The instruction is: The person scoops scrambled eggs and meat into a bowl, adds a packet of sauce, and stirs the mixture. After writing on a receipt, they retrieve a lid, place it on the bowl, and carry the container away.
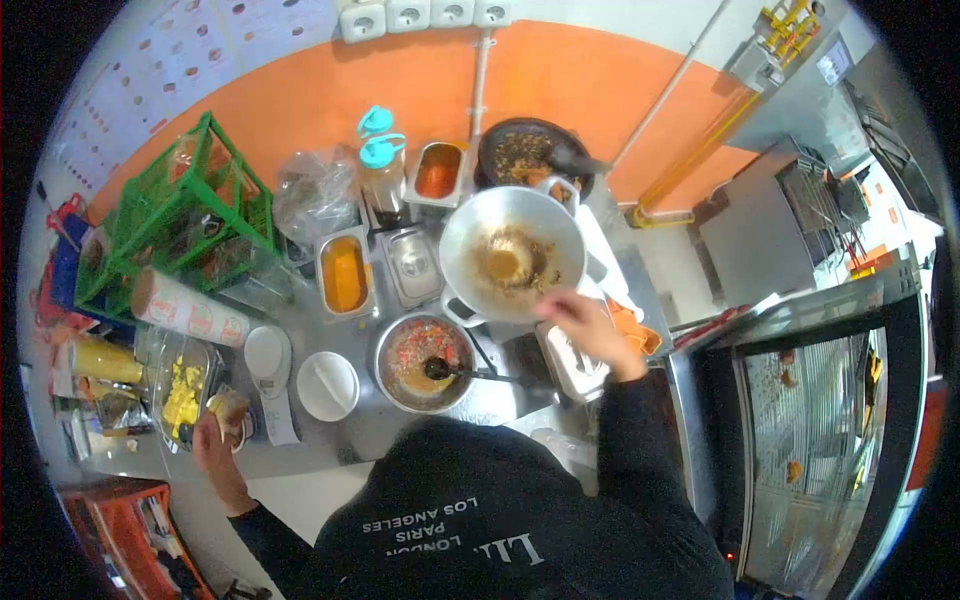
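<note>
My left hand (217, 458) is closed around a small round container (230, 412) with pale contents, beside a clear tub (166, 352) of yellow chunks. My right hand (592, 328) is at the near right rim of a two-handled aluminium pot (468, 220). Its fingers are drawn together and slightly blurred; anything between them is too small to make out. Brown powder (507, 258) lies heaped in the pot, with darker bits around it. In front of the pot is a metal bowl (383, 372) of chopped red and brown food, with a black ladle (440, 369) in it.
A dark pan (490, 150) stands behind the pot. Metal trays of orange sauce (345, 274) and red sauce (437, 172) and a lidded tray (411, 264) sit nearby. A green crate (160, 225), paper-cup stack (190, 306), white lid (328, 386) and kitchen scale (268, 355) are left.
</note>
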### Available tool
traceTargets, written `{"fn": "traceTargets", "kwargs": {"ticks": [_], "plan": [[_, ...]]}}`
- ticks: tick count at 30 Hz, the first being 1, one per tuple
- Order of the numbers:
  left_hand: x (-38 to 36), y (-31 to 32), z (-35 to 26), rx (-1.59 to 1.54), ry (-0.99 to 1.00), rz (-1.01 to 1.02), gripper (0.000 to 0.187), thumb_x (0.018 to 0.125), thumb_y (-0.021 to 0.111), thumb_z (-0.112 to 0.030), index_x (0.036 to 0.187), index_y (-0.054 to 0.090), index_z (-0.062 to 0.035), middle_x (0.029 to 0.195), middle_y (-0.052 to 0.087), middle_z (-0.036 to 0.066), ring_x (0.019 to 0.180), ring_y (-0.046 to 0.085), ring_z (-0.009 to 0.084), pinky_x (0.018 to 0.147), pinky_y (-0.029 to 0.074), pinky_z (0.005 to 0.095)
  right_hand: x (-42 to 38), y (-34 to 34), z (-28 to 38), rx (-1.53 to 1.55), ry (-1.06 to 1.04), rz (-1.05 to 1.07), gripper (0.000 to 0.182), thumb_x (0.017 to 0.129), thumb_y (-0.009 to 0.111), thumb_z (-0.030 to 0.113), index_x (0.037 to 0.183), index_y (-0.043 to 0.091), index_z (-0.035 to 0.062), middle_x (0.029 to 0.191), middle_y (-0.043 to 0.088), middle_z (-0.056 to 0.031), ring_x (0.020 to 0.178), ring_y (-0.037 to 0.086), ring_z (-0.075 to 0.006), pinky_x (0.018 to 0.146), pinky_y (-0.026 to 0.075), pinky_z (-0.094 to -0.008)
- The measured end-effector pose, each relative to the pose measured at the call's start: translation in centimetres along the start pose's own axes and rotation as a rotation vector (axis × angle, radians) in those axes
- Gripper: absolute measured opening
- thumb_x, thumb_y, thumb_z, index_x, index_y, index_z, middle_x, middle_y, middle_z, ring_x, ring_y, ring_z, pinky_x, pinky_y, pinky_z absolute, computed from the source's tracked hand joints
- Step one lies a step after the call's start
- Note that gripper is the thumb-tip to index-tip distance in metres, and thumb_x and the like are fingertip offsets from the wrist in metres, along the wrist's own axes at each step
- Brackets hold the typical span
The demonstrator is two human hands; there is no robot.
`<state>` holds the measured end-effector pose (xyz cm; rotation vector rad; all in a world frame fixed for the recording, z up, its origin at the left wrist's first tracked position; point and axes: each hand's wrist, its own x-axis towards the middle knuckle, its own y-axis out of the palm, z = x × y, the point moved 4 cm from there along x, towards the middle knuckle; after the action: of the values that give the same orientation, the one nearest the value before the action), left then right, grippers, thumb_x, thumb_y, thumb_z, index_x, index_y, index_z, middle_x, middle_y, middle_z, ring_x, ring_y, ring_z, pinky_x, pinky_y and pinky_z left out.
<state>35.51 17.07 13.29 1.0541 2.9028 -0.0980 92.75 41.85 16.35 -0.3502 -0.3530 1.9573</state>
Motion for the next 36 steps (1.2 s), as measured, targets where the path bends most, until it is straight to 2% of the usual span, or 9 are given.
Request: {"fn": "traceTargets", "kwargs": {"ticks": [1,3,5,8,15,16,22,28,36], "plan": [[0.1,-0.6,0.0,-0.04,-0.016,-0.024,0.034,0.099,0.062,-0.022,0.125,0.061,-0.0006,0.122,0.062,0.007,0.111,0.058,0.0149,0.096,0.047,0.0313,-1.3,-4.2,-1.9,-0.154,0.246,-0.171,0.038,0.097,0.062,0.036,0.107,0.068,0.0002,0.089,0.068,-0.013,0.082,0.06,-0.0139,0.077,0.051,-0.032],[0.3,-3.3,0.9,0.031,-0.03,-0.122,0.036,0.099,0.063,-0.027,0.127,0.061,-0.0047,0.124,0.062,0.004,0.115,0.059,0.0154,0.1,0.047,0.0345,-4.4,-10.8,-12.0,-0.763,0.555,-0.347,0.056,0.094,0.059,0.051,0.115,0.066,-0.0004,0.099,0.07,-0.025,0.095,0.069,-0.0353,0.081,0.053,-0.0422],[-0.8,-4.2,0.1,0.135,0.024,-0.155,0.035,0.098,0.064,-0.029,0.125,0.062,-0.0068,0.123,0.063,0.004,0.114,0.059,0.015,0.097,0.048,0.0313,-8.1,-12.7,-13.6,-0.979,0.839,-0.134,0.058,0.095,0.052,0.056,0.114,0.069,0.0042,0.097,0.069,-0.0268,0.093,0.067,-0.0437,0.08,0.053,-0.0512],[-2.0,-5.0,-1.6,0.145,0.087,-0.307,0.029,0.097,0.066,-0.029,0.114,0.066,-0.0051,0.111,0.066,0.002,0.1,0.061,0.012,0.088,0.049,0.0279,-11.6,-15.0,-30.1,-0.908,0.601,0.045,0.057,0.094,0.053,0.052,0.124,0.059,0.0042,0.108,0.066,-0.0287,0.099,0.064,-0.0463,0.081,0.05,-0.054],[-1.1,-6.9,0.1,0.291,0.085,-0.244,0.021,0.095,0.068,-0.022,0.104,0.069,-0.0032,0.095,0.069,0.002,0.087,0.063,0.01,0.08,0.05,0.0262,-13.9,-16.9,-41.8,-0.106,0.304,-0.465,0.033,0.089,0.066,0.025,0.104,0.06,-0.0041,0.09,0.068,-0.0188,0.075,0.065,-0.03,0.073,0.051,-0.0408],[-0.9,-6.3,0.6,0.287,0.117,-0.23,0.02,0.095,0.068,-0.021,0.104,0.069,-0.0029,0.095,0.069,0.002,0.086,0.063,0.0099,0.077,0.05,0.0258,-14.1,-17.5,-41.5,-0.672,0.167,-0.529,0.032,0.087,0.069,0.024,0.102,0.056,-0.0013,0.082,0.063,-0.0101,0.066,0.06,-0.0196,0.062,0.05,-0.0342],[4.0,0.9,3.9,0.163,-0.066,-0.082,0.022,0.093,0.069,-0.019,0.105,0.069,-0.0014,0.093,0.068,0.004,0.08,0.064,0.0115,0.07,0.053,0.0281,-18.4,-21.2,-42.0,-0.062,0.627,-0.651,0.036,0.085,0.069,0.023,0.112,0.052,0.0057,0.083,0.06,-0.0077,0.055,0.056,-0.0213,0.046,0.048,-0.0301],[8.5,3.9,7.3,0.219,0.038,0.063,0.029,0.093,0.069,-0.023,0.11,0.067,-0.0006,0.097,0.068,0.007,0.091,0.064,0.0133,0.082,0.052,0.028,-26.2,-11.7,-37.8,0.069,0.829,-0.798,0.036,0.089,0.064,0.027,0.116,0.053,0.0062,0.092,0.06,-0.0098,0.066,0.057,-0.0263,0.054,0.049,-0.0369],[8.7,-5.9,1.3,0.037,-0.036,0.085,0.027,0.096,0.066,-0.023,0.111,0.065,-0.0007,0.101,0.068,0.005,0.094,0.065,0.0131,0.081,0.052,0.0268,-31.3,13.8,-35.7,0.306,1.162,-0.385,0.039,0.094,0.057,0.034,0.121,0.053,0.0069,0.103,0.06,-0.0126,0.08,0.059,-0.0329,0.064,0.051,-0.046]]}}
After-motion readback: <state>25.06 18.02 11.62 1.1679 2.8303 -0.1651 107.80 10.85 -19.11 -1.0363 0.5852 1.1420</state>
